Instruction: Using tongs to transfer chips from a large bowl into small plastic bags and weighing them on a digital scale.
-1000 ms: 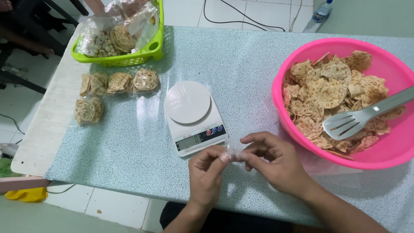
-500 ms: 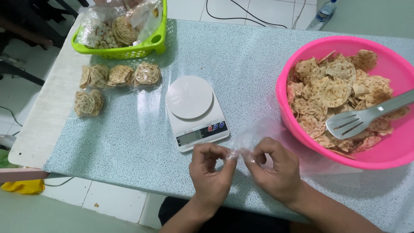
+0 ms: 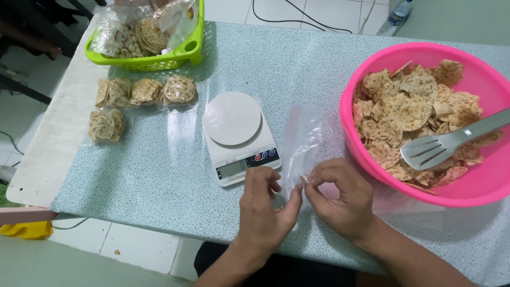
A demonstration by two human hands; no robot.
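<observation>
Head view, looking down on a speckled counter.

Left hand at 6 o'clock, back up. Its grip is pressed together, thumb and forefinger pinching the near edge of a clear bag. The other fingers are curled under.

Right hand just beside it, toward 5 o'clock. Its grip is also pressed together, fingertips pinching the same near edge of the bag. The two pinches sit close, nearly touching, with the bag's mouth between them.

The bag runs from the hands away toward 12 o'clock, lying flat and limp on the counter, between the scale and the pink bowl. It looks empty, though the plastic is too clear to tell for sure.

Scale: white, round platter bare, just at 11 o'clock of the left hand, display facing the person.

Pink bowl at 2 o'clock, holding many flat round crackers. A metal slotted turner rests in it, head on the crackers, handle out toward 3 o'clock.

At 10 o'clock, five small filled packs of crackers lie on the counter, three in a row and two nearer. Beyond them, at 11 o'clock, a green basket holds more bagged goods.
</observation>
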